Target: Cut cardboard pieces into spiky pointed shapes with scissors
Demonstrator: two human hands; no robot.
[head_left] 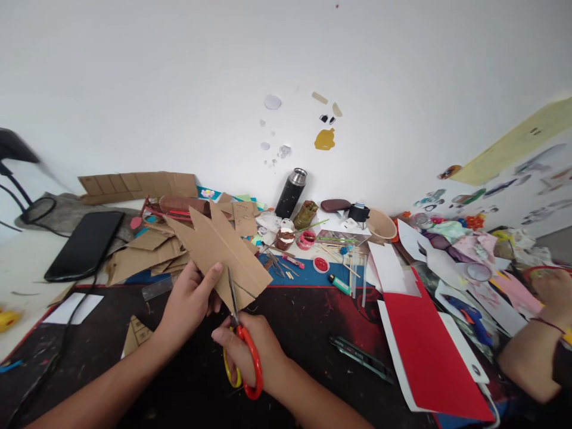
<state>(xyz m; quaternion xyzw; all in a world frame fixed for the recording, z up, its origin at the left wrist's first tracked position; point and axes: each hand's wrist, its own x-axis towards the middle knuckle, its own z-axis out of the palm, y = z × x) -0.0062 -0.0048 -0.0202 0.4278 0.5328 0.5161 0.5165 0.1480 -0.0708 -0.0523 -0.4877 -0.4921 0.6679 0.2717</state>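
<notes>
My left hand [196, 292] grips a piece of brown cardboard [223, 247] by its lower left side, thumb on top. The cardboard has pointed, zigzag tips at its upper left and a dark cut or line near its lower right corner. Scissors [252, 357] with a red and a yellow handle are held in my right hand [254, 342]. Their blades reach up onto the lower part of the cardboard; whether they are fully closed I cannot tell. A small cardboard scrap [135, 336] lies on the dark mat beside my left forearm.
A phone [84, 247] and cardboard scraps [143, 256] lie left. Behind stand a black flask [291, 193] and paint jars [285, 235]. A utility knife [361, 358], red sheet [433, 351] and glue gun [471, 319] lie right, near another person's arm [531, 351].
</notes>
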